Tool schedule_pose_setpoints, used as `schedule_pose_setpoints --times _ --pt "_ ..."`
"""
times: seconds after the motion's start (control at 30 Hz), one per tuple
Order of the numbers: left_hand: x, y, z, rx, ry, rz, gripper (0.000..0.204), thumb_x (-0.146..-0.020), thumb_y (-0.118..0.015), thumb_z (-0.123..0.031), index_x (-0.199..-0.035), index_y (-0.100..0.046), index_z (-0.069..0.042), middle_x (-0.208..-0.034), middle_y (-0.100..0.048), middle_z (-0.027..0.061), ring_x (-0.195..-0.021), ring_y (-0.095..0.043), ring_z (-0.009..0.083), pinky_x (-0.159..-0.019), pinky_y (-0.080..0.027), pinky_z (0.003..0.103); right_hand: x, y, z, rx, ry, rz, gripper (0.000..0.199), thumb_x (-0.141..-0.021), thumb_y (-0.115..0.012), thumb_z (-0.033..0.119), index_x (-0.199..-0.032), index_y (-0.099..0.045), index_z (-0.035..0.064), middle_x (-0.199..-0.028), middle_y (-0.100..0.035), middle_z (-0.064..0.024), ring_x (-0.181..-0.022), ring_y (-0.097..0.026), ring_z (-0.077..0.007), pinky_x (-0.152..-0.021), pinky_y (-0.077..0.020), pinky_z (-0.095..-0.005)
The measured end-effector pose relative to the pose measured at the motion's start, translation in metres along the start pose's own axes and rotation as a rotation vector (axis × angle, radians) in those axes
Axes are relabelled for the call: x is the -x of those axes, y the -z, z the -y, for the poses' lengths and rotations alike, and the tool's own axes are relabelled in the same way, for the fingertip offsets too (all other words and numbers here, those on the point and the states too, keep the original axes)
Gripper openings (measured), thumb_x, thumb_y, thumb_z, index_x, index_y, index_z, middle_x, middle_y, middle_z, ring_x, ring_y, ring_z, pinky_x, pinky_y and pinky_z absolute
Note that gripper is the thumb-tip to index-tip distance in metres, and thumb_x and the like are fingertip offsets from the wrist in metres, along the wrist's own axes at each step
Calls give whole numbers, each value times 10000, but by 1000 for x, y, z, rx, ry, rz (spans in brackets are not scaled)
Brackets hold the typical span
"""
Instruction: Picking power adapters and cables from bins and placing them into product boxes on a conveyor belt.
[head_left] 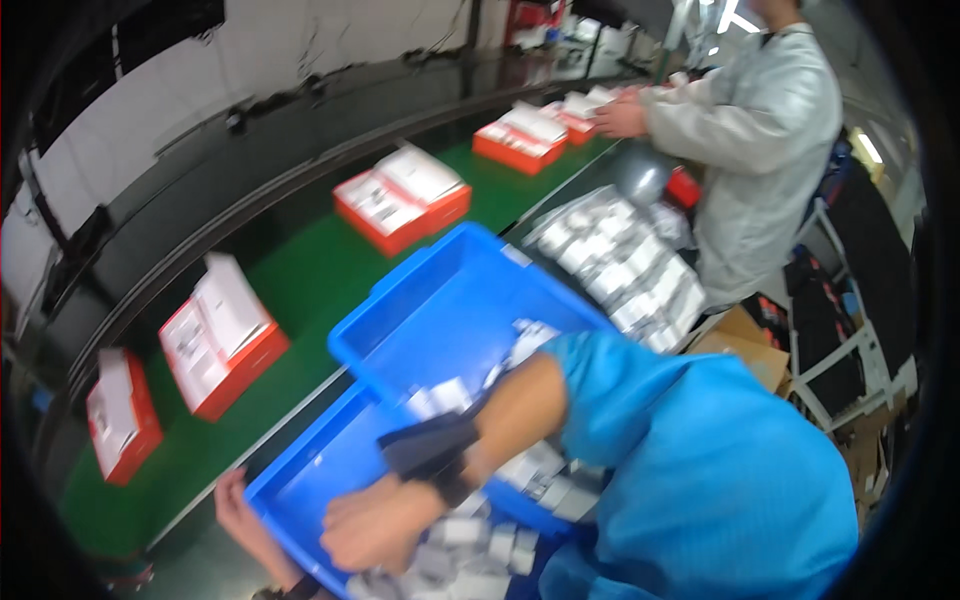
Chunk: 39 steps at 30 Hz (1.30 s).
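My right hand (375, 525) reaches down into the nearer blue bin (330, 450), over a heap of small white packets (465, 555). Its fingers are curled and blurred; what they hold, if anything, is hidden. A black band (430, 450) circles that wrist, below a blue sleeve (690, 440). At the nearer bin's left corner my left hand (245, 515) grips the side, its fingers partly hidden. A second blue bin (400, 285) sits just beyond, overlapping the first, with more white packets (440, 398) in it.
Open orange-and-white boxes (225, 345) stand along a green conveyor belt (300, 290). A clear bag of white packets (625, 265) lies right of the bins. Farther right, a co-worker in a pale coat (765, 140) handles boxes. Cardboard (745, 345) is at the right.
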<state>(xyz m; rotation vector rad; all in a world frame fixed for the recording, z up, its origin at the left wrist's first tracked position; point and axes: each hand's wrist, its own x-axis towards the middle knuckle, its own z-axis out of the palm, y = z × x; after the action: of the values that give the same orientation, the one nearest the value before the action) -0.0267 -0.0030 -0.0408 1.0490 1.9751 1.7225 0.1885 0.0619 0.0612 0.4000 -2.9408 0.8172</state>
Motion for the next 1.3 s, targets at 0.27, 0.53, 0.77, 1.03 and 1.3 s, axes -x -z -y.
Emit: schedule_pose_setpoints --times 0.27,0.53,0.77,1.03,1.3 --pt "6 -6 -27 170 120 93 142 -924 -517 -59 -965 -628 20 -934 -642 127 -811 -596 213 -734 -492 337 -21 -20 -23 309 -37 -320 271 -588 -709 223 -744 -635 14 -682 -622 -138 -680 -635 -305 -579 -455 -397" --pt "-4 9 -18 317 87 143 115 -927 -463 -61 -894 -568 -25 -781 -541 19 -696 -513 95 -650 -428 232 -33 -37 -31 710 -352 -408 110 -785 -591 210 -764 -607 103 -629 -594 -55 -602 -613 -200 -527 -412 -351" --pt "13 24 -16 54 -74 21 146 -903 -522 -80 -877 -628 16 -772 -592 15 -704 -513 89 -628 -432 242 -14 31 -9 358 -134 69 327 -649 -763 282 -845 -666 39 -858 -665 -148 -818 -665 -343 -700 -532 -452" --pt "5 -5 -36 -81 -9 -12 197 -902 -560 -146 -921 -676 12 -753 -672 73 -701 -592 92 -643 -462 256 -6 75 -15 446 -51 389 527 -734 -714 176 -1208 -526 46 -1069 -606 -153 -995 -626 -341 -811 -532 -443" --pt "-2 -8 -30 -100 12 -26 235 -912 -536 -204 -939 -687 -26 -679 -658 72 -620 -600 132 -612 -455 291 -34 158 -86 312 -383 9 716 -708 -754 468 -1227 -615 -5 -1058 -661 -199 -951 -661 -316 -818 -529 -380"
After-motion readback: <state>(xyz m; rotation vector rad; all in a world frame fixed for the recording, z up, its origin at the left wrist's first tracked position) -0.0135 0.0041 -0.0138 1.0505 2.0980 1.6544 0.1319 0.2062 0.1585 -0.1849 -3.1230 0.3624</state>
